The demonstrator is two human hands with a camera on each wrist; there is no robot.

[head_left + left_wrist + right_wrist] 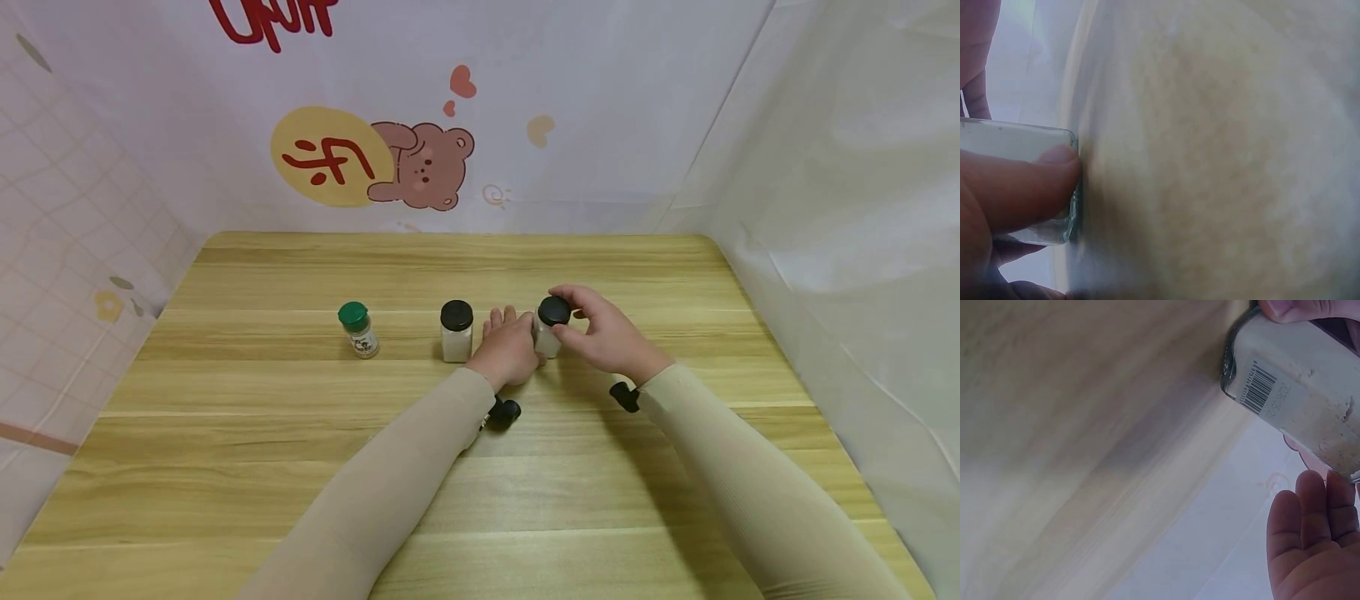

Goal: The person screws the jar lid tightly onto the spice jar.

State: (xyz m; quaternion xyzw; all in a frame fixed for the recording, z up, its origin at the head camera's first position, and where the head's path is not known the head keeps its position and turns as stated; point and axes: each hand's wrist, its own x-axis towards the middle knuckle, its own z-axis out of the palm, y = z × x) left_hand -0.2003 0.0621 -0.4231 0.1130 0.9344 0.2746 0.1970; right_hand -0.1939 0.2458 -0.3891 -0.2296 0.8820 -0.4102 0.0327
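Observation:
A glass jar [548, 338] of white powder with a black lid [554, 310] stands on the wooden table [300, 467], right of centre. My left hand [517, 335] grips its body from the left. In the left wrist view my thumb [1029, 181] presses on the jar's glass wall [1010, 140]. My right hand [576, 321] curls over the lid from the right, with fingers and thumb round the cap. The right wrist view shows the jar [1291, 394] with a barcode label, and my fingers [1310, 537] near its top.
A second jar with a black lid [457, 332] stands just left of my left hand. Further left is a small bottle with a green cap [358, 329]. Sheeted walls close in the table at the back, left and right.

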